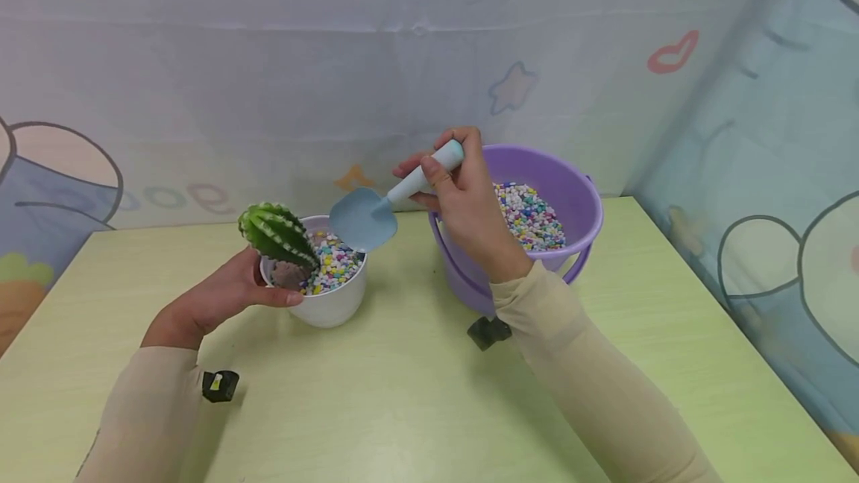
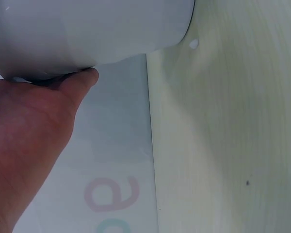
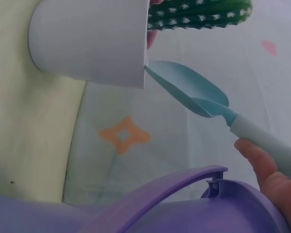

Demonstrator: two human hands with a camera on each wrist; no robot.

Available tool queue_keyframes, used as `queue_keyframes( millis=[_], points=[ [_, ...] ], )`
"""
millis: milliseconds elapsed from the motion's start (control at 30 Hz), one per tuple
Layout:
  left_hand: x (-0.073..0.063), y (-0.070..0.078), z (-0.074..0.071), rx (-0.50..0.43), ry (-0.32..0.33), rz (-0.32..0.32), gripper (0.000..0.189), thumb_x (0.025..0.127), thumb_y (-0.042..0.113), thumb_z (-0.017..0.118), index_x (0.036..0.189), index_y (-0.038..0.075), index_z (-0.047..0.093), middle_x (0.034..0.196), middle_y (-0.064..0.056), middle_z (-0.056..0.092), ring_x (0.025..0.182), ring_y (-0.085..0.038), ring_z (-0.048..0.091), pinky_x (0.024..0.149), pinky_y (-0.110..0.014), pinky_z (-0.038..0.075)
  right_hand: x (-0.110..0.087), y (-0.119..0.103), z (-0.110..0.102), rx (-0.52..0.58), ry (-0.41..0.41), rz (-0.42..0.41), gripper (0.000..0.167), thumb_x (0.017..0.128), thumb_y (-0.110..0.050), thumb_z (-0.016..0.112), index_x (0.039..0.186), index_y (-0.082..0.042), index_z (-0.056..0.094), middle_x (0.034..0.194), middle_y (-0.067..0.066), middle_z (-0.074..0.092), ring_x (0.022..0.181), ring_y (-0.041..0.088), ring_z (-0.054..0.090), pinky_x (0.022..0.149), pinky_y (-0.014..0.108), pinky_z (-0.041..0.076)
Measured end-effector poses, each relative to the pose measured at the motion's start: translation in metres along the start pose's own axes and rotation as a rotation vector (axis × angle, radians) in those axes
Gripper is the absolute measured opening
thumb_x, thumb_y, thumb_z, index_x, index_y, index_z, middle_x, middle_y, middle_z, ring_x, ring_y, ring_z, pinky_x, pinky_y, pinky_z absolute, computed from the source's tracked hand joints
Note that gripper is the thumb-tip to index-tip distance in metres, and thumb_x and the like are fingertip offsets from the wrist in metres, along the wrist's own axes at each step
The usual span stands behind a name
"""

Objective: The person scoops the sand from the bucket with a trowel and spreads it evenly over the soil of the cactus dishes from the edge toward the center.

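Observation:
My left hand grips the side of a white flower pot, thumb across the front below the rim. In the pot stands a green cactus, tilted left, with colourful pebbles beside it and brown material at its base. Between fingers and thumb, my right hand holds the pale handle of a small blue trowel. The trowel's blade slants down over the pot's right rim; in the right wrist view its tip is at the rim. No pebbles show on the blade.
A purple bucket holding more colourful pebbles stands right of the pot, partly behind my right hand; its handle hangs down in front. A printed cloth rises behind the light yellow-green table. A white pebble lies near the pot.

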State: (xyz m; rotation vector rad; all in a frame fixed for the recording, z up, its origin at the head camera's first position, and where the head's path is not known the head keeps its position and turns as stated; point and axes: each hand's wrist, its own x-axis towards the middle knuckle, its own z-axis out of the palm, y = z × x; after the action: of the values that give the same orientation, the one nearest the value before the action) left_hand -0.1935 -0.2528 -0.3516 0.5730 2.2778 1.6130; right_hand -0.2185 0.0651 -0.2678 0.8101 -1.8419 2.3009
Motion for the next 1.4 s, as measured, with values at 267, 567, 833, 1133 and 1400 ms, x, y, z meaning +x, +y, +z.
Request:
queue_keyframes(
  millis=[267,567,833,1133,1400],
  points=[
    [-0.0004,-0.0020,-0.0007,-0.025,-0.006,0.002,0.068,0.084,0.005,0.075,0.142,0.002,0.039,0.128,-0.018,0.056,0.114,-0.025,0.058,0.090,-0.030,0.047,-0.0007,0.0011,0.0013,0.006,0.002,-0.033,0.010,0.105,-0.008,0.039,0.110,-0.009,0.031,0.109,0.030,0.060,0.110,0.040,0.060,0.087,0.047,0.051],
    [0.0003,-0.0006,-0.0006,-0.023,-0.002,-0.004,0.068,0.084,0.005,0.076,0.141,0.001,0.039,0.127,-0.018,0.057,0.113,-0.024,0.058,0.090,-0.030,0.047,-0.0016,0.0005,0.0009,-0.002,-0.028,-0.067,0.009,0.105,-0.007,0.040,0.110,-0.008,0.033,0.110,0.028,0.061,0.110,0.034,0.062,0.088,0.047,0.050],
    [-0.0001,-0.0005,0.0000,-0.021,0.007,-0.012,0.071,0.083,0.006,0.076,0.143,0.001,0.037,0.130,-0.018,0.055,0.115,-0.023,0.057,0.091,-0.029,0.046,-0.0030,0.0005,0.0008,0.004,-0.095,-0.107,0.008,0.104,-0.003,0.039,0.110,-0.007,0.035,0.115,0.027,0.059,0.114,0.035,0.060,0.092,0.047,0.048],
    [0.0009,-0.0024,-0.0005,-0.034,0.001,-0.005,0.068,0.083,0.004,0.076,0.141,0.000,0.039,0.127,-0.019,0.056,0.113,-0.024,0.058,0.090,-0.030,0.047,-0.0028,0.0005,0.0004,0.018,-0.080,-0.104,0.008,0.105,-0.004,0.038,0.111,-0.007,0.034,0.115,0.028,0.059,0.115,0.037,0.059,0.091,0.047,0.048],
    [-0.0007,-0.0031,0.0019,-0.013,0.046,0.028,0.074,0.084,0.004,0.077,0.144,0.007,0.035,0.133,-0.017,0.052,0.116,-0.027,0.056,0.089,-0.031,0.048,-0.0031,0.0010,0.0001,0.016,-0.027,-0.085,0.008,0.106,-0.009,0.038,0.110,-0.008,0.031,0.114,0.028,0.059,0.113,0.038,0.059,0.091,0.046,0.049]
  ],
)
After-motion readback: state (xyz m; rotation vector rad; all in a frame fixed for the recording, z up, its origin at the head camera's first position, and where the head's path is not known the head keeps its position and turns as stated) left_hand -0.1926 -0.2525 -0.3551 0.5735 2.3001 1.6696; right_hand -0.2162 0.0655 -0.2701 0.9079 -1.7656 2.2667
